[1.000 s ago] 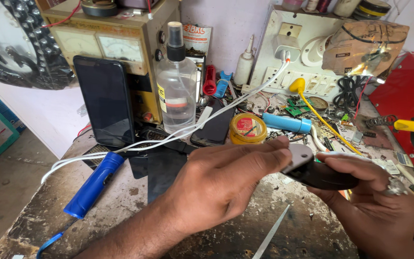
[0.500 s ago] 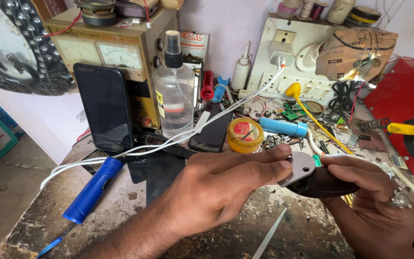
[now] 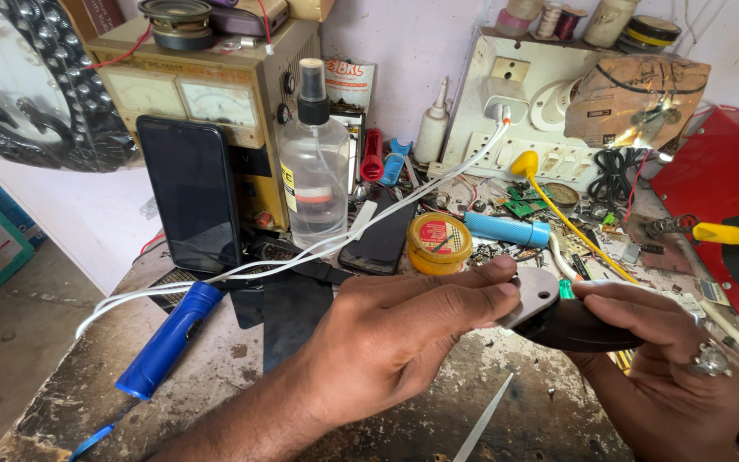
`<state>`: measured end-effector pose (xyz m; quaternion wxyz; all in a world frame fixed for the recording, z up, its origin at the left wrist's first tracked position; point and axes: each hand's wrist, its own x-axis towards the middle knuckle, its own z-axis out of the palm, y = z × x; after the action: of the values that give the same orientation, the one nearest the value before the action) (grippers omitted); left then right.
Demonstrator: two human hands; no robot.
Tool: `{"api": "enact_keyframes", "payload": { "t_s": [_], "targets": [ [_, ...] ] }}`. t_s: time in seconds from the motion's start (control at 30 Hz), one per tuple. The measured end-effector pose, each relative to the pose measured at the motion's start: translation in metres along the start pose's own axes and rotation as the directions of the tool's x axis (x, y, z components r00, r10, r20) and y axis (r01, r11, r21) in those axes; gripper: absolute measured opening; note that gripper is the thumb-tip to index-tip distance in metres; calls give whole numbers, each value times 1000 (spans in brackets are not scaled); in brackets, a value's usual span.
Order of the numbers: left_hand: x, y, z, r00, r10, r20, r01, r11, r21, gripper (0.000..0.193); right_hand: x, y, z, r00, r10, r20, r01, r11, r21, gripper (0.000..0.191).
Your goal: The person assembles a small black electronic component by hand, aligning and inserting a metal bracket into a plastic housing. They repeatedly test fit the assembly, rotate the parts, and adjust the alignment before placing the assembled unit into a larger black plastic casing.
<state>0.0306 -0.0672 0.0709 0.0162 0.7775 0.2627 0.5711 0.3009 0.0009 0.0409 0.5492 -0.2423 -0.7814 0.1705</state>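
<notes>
fingers (image 3: 472, 295) of our left hand (image 3: 387, 342) press together on a grey plate (image 3: 534, 295), pinching it against a dark oval casing (image 3: 579, 325) at centre right of the frame. our right hand (image 3: 669, 376) cups that casing from below, fingers curled. we note a spray bottle (image 3: 314, 171) and a yellow tin (image 3: 440, 242) behind, above centre.

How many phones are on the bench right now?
2. One black phone stands upright, leaning against the yellow meter box; another dark phone lies flat behind the clear spray bottle. Clutter may hide more.
</notes>
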Motion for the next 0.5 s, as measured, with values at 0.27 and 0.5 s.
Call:
{"api": "enact_keyframes", "payload": {
  "t_s": [0.27,0.5],
  "targets": [
    [3,3,1,1000,-15,-18,15,1000,-15,33,-4,1,4,999,-47,-10,46,995,-92,53],
    [2,-2,-3,999,-27,41,30,996,-82,35,-2,-4,5,999,-53,-2,53,996,-73,51]
  ]
}}
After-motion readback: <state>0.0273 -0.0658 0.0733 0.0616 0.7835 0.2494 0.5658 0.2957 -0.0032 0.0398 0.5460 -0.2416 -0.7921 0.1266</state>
